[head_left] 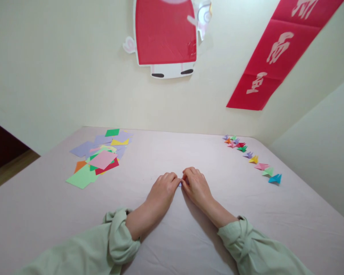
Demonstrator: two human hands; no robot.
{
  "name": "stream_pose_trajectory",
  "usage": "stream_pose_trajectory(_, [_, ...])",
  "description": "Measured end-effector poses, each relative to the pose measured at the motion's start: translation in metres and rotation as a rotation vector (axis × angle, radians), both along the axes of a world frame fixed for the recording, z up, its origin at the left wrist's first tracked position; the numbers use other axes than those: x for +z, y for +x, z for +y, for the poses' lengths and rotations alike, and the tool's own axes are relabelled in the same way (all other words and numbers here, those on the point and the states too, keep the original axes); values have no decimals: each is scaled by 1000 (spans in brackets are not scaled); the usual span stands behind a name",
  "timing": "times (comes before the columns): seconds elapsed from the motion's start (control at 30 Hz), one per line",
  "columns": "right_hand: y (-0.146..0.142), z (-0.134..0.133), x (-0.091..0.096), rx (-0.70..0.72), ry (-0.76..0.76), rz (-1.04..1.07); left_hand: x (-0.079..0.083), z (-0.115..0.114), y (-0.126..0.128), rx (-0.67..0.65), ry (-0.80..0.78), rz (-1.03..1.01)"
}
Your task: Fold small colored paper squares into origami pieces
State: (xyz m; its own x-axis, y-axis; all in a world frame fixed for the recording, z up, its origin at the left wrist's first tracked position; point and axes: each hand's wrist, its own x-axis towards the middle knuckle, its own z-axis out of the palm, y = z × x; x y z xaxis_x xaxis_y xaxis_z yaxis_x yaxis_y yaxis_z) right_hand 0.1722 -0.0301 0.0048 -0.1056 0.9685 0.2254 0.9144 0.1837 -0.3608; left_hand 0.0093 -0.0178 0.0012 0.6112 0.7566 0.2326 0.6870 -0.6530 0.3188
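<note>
Between my fingertips at the middle of the table is a small piece of purple paper (180,185), mostly hidden by the hands. My left hand (165,187) has its fingers pressed together on the paper's left side. On the right side, my right hand (196,185) pinches it with thumb and fingers. Only a sliver of the paper shows, so its folded shape cannot be made out. Both hands rest low, at or just above the cloth.
A loose pile of coloured paper squares (103,159) lies at the left of the table (166,152). Along the right side runs a row of several small folded paper figures (262,166), a blue one (275,179) nearest. The wall behind carries a red banner (278,49) and a cartoon cutout (166,32).
</note>
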Motion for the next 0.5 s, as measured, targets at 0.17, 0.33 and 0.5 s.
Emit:
stream_pose_trajectory(0.17, [1,-3,1,6,-19,-31,-7,-10,-3,7,-18,39])
stream_pose_trajectory(0.33, [-1,-11,-2,88,36,-150,-3,-11,-2,31,-65,65])
stream_pose_trajectory(0.5, [-4,-23,-5,94,60,-283,-2,-10,0,39,-50,104])
